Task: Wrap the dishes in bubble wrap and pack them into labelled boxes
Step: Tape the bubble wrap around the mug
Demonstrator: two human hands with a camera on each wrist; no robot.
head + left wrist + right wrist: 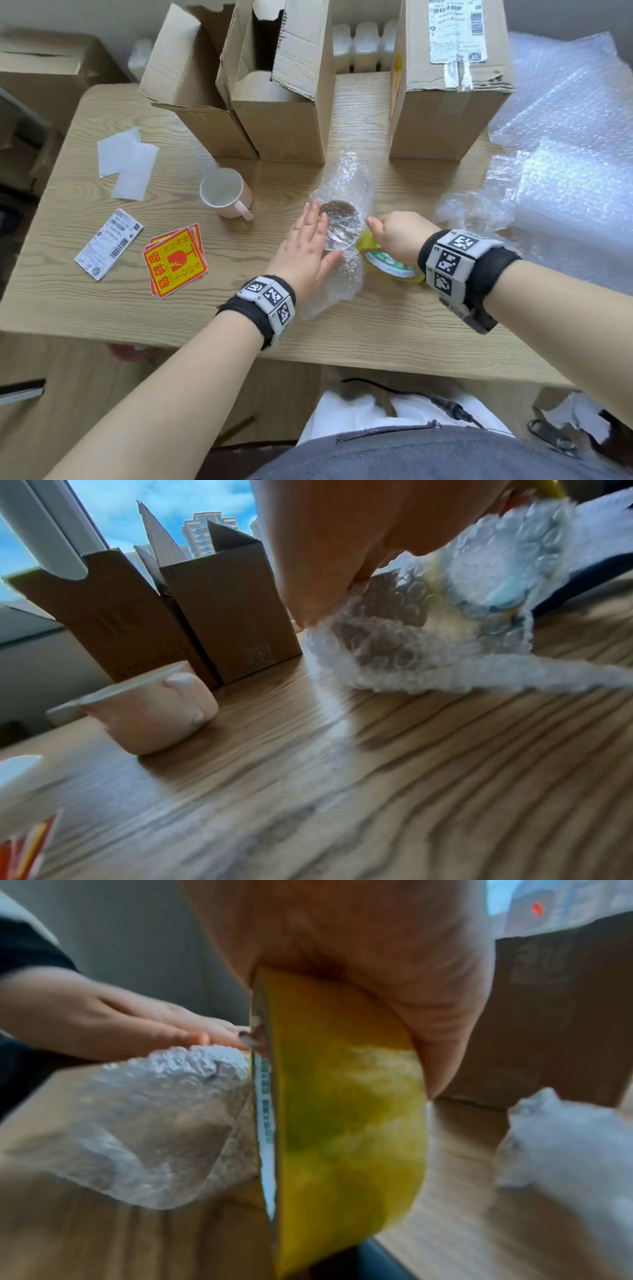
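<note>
A dish wrapped in bubble wrap point(342, 212) lies at the middle of the wooden table point(85, 308); something dark and round shows through the wrap. My left hand point(313, 240) lies flat on the bundle's left side, fingers straight, pressing the wrap down. My right hand point(383, 229) grips a yellow roll of tape point(388, 265) right beside the bundle. The right wrist view shows the tape roll point(342, 1110) on edge against the bundle point(154, 1123). A bare pink mug point(226, 193) stands to the left, also in the left wrist view point(150, 712).
Three cardboard boxes stand along the back: two open ones point(284, 113) point(191, 85) and a taller one point(442, 113). Loose bubble wrap point(565, 154) is piled at the right. Red-and-yellow fragile stickers point(174, 260), a shipping label point(108, 245) and white papers point(126, 164) lie at the left.
</note>
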